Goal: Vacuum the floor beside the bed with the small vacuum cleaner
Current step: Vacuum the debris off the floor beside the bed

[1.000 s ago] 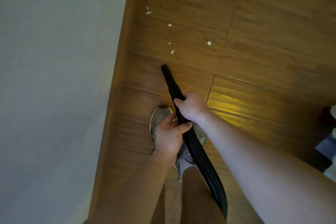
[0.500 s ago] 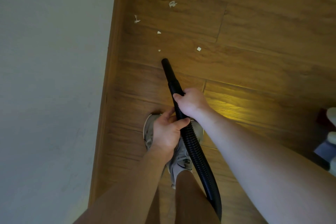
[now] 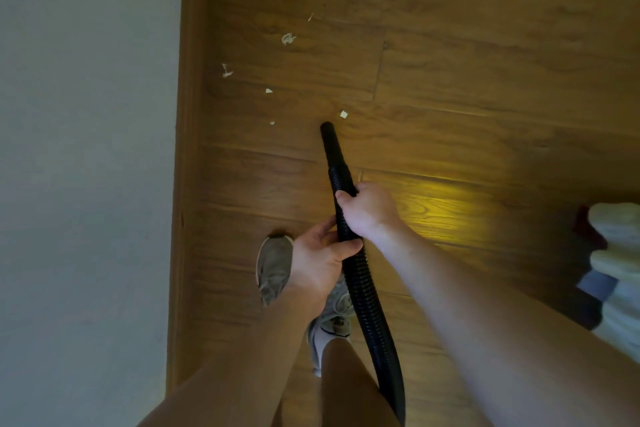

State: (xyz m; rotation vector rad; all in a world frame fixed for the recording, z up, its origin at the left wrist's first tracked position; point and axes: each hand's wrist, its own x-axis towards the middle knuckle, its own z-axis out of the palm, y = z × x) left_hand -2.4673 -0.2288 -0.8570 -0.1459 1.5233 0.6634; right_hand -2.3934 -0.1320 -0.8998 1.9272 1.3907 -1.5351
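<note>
The right hand (image 3: 369, 211) grips the vacuum hose (image 3: 362, 291) just ahead of the left hand (image 3: 318, 260), and the nozzle (image 3: 329, 139) reaches forward of both to the floor (image 3: 485, 62). Paper scraps (image 3: 288, 39) lie ahead and left of the grip, the nearest just beside the nozzle tip. A shoe (image 3: 273, 267) sits under the left hand.

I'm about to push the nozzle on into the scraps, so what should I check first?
Right hand grips the hose near the nozzle: ok.
Left hand grips the hose just behind it: ok.
Nozzle aimed at the nearest scrap, just short of it: ok.
Shoe behind the nozzle, out of its path: ok.
Floor ahead free of scraps: not ok, several remain.
Suction running: cannot tell.
</note>
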